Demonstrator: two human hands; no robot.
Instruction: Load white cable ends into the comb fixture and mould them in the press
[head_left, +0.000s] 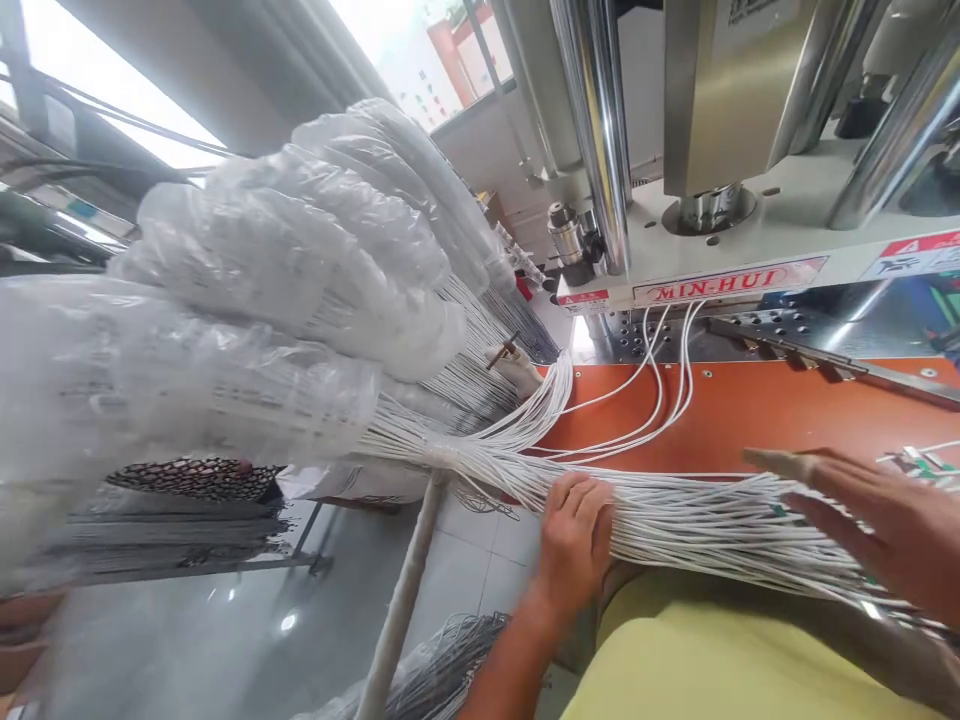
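A thick bundle of thin white cables [697,525] runs along the front of the orange work surface. My left hand [577,525] has its fingers curled over the bundle, gripping it near the table's left end. Over the right part of the cables is my right hand [877,530], its fingers stretched out and apart, holding nothing. Small green and metal ends show at the far right, partly hidden by that hand. Several cables loop back from the bundle toward the press.
A press [727,285] marked MIN-HUI stands behind the orange surface [810,410], with a metal bar [832,355] before it. Plastic-wrapped cable bundles [300,250] hang at the left above a wrapped pole [405,595]. More cables [450,665] lie low down near the floor.
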